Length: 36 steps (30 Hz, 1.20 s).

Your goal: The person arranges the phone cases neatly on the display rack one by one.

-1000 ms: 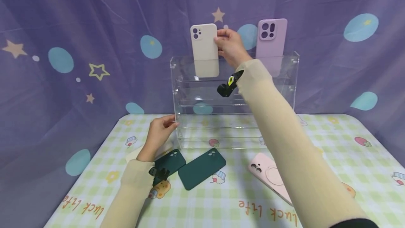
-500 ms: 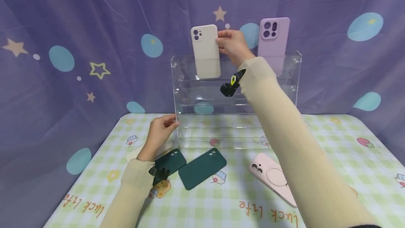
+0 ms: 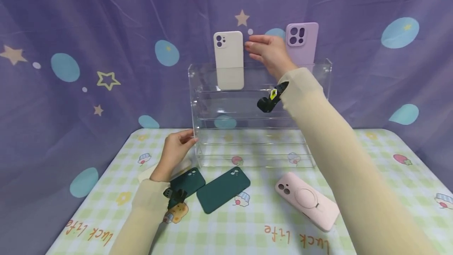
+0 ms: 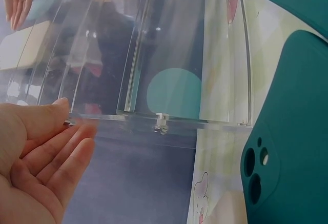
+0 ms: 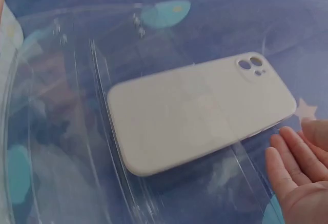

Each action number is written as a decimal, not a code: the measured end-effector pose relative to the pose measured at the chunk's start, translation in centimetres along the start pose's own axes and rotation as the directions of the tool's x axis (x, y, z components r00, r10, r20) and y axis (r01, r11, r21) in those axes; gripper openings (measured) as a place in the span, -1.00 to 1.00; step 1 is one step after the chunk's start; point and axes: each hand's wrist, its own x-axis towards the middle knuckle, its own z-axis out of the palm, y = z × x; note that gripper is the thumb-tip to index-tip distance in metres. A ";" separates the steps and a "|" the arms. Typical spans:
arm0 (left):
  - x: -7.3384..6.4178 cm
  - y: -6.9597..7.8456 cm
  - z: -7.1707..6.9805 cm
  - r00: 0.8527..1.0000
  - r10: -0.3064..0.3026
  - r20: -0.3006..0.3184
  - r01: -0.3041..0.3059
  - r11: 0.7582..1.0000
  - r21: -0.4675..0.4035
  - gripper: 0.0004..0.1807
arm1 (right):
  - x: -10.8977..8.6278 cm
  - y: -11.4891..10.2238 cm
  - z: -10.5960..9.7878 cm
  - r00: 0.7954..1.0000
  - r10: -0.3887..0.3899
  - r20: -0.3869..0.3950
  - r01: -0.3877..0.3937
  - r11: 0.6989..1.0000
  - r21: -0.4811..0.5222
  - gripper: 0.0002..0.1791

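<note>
A white phone case stands upright in the top tier of the clear acrylic display rack. Just right of it, my right hand is apart from the case, its fingers extended and holding nothing; the right wrist view shows the gap between fingertips and white case. My left hand pinches the rack's left side edge, thumb in front and fingers around the side panel. A purple phone case also stands in the top tier, its lower part behind my right hand and forearm.
Two dark green phone cases lie on the checked tablecloth before the rack, the left one partly under my left wrist. A pale case lies behind that wrist. A pink case with a ring lies at the right. A purple curtain hangs behind.
My right hand has let go of the white phone case and moved right, away from it. The case stays standing in the top tier. My left hand keeps its hold on the rack.
</note>
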 end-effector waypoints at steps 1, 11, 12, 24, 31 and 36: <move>0.0 0.0 0.0 1.000 -0.001 0.001 0.001 1.000 0.003 -0.63 | -0.2 0.1 -0.1 1.000 -0.014 0.009 0.014 1.000 0.002 -0.56; 0.2 -0.2 0.2 1.000 0.001 -0.005 -0.001 1.000 -0.006 -0.65 | -5.2 2.6 -3.8 0.973 -0.165 0.160 0.181 0.980 -0.087 -0.63; 0.2 -0.2 0.2 1.000 0.003 -0.006 -0.003 1.000 -0.007 -0.65 | -5.9 3.0 -4.4 0.970 -0.167 0.176 0.189 0.976 -0.111 -0.65; 0.3 -0.2 -0.1 1.000 0.016 -0.005 -0.016 1.000 0.005 -0.64 | -15.2 8.4 -11.5 0.962 -0.080 0.261 0.211 0.826 -0.523 -0.60; 0.2 -0.1 -0.4 1.000 0.009 -0.019 -0.009 1.000 -0.014 -0.65 | -18.3 11.9 -15.1 0.936 -0.054 0.347 0.258 0.775 -0.577 -0.67; 0.1 -0.2 -0.6 1.000 0.003 -0.021 -0.003 1.000 -0.008 -0.65 | -19.6 15.1 -16.8 0.923 0.018 0.385 0.217 0.801 -0.558 -0.64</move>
